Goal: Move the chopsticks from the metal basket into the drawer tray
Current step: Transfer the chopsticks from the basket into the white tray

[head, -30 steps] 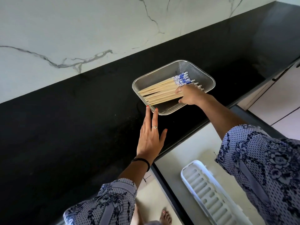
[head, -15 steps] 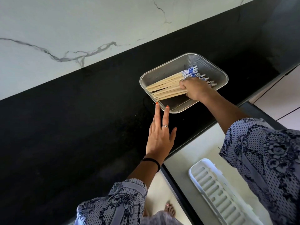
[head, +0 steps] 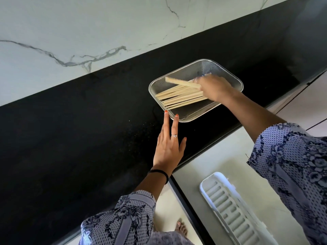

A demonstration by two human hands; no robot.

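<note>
We are seeing the metal basket [head: 195, 90] sitting right of centre on the black surface [head: 88, 129], near its front edge. It is holding the chopsticks [head: 180, 98], a loose pale wooden bundle lying across it, tips pointing toward the basket's left wall. A few of them are tilting up out of the pile, their free ends raised near the basket's upper left. The right hand [head: 212, 88] is reaching into the basket from the right, its fingers [head: 199, 82] curling closed around those raised sticks; the grip area is blurred, so we are not counting how many. The left hand [head: 168, 147] is lying flat on the surface below the basket, fingers [head: 166, 121] stretched out and slightly apart, holding nothing, two orange-nailed tips touching or just beside the basket's lower-left corner; we cannot tell which. At lower right the drawer tray [head: 235, 211], white and ribbed, is sitting in the open drawer [head: 212, 165], with no chopsticks showing on the part in view.
</note>
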